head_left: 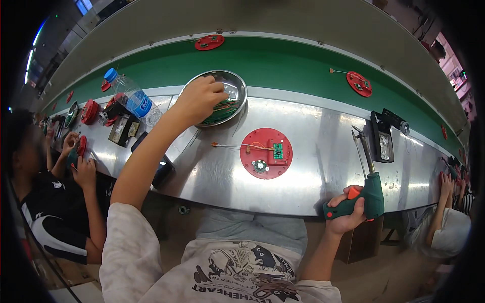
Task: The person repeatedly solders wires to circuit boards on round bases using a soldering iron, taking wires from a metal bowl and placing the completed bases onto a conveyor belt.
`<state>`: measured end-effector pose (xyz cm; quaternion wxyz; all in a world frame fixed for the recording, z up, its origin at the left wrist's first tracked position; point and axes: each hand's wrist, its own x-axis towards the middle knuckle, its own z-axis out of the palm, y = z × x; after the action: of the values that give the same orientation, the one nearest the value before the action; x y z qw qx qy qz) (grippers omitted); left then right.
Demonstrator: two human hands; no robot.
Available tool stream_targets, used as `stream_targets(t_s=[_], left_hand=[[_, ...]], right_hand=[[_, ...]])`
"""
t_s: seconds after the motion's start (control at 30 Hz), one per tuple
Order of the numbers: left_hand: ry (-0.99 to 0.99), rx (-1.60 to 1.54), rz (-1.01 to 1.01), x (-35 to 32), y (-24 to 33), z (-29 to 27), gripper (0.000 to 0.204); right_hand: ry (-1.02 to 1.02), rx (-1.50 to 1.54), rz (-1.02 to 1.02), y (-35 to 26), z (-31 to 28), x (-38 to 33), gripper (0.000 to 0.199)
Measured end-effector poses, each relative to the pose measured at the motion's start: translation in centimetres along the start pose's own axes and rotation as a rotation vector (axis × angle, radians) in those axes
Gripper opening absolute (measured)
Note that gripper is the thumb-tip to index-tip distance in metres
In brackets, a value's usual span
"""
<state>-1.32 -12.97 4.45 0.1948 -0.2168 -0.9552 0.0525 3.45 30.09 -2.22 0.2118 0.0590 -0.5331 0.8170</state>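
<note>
My left hand (201, 99) is over a shiny metal bowl (241, 87), its fingers curled together; what they pinch, if anything, is hidden. Thin green and red wires (222, 112) lie heaped in the bowl. On the right, my right hand (349, 216) is closed around the handle of a green soldering gun (374, 194) with an orange trigger, its tip pointing up and away. Between my hands a round red plastic disc (279, 169) lies on the metal bench. It carries a small green circuit board (277, 151), a round part and thin wires ending in a connector (215, 145).
Behind the bowl runs a green belt (283, 65) bearing red discs (359, 84). A black soldering stand (382, 141) stands right of the disc. A clear bottle (137, 101) with a blue cap leans left of the bowl. Co-workers sit at both sides.
</note>
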Motion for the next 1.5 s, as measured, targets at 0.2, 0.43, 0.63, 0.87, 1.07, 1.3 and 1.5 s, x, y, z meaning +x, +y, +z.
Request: stream_targets(t_s=[0.2, 0.43, 0.63, 0.87, 1.07, 1.3, 1.5], left_hand=[[-0.012, -0.005, -0.199, 0.1, 0.4, 1.2, 0.016], [0.036, -0.237, -0.255, -0.7, 0.0, 1.3, 0.007], [0.057, -0.234, -0.151, -0.7, -0.5, 2.8, 0.008], [0.267, -0.454, -0.257, 0.7, 4.4, -1.4, 0.012], [0.415, -0.722, -0.257, -1.0, 16.9, -4.1, 0.012], [0.473, -0.552, -0.388, -1.8, 18.2, 2.2, 0.008], [0.458, -0.516, -0.38, -1.4, 18.2, 3.0, 0.007]], right_hand=[[-0.008, -0.008, -0.013, 0.2, 0.0, 0.1, 0.037], [-0.017, 0.03, -0.018, 0.3, -0.2, -0.1, 0.036], [-0.022, 0.014, -0.026, 0.4, -0.5, -0.1, 0.036], [-0.208, -0.007, 0.055, 0.0, -1.0, -0.2, 0.042], [-0.52, -0.255, 0.114, -2.6, -1.2, -1.9, 0.041], [-0.671, -0.412, 0.232, -2.8, -0.3, -1.3, 0.052], [-0.643, -0.376, 0.273, -3.0, 0.9, -0.9, 0.044]])
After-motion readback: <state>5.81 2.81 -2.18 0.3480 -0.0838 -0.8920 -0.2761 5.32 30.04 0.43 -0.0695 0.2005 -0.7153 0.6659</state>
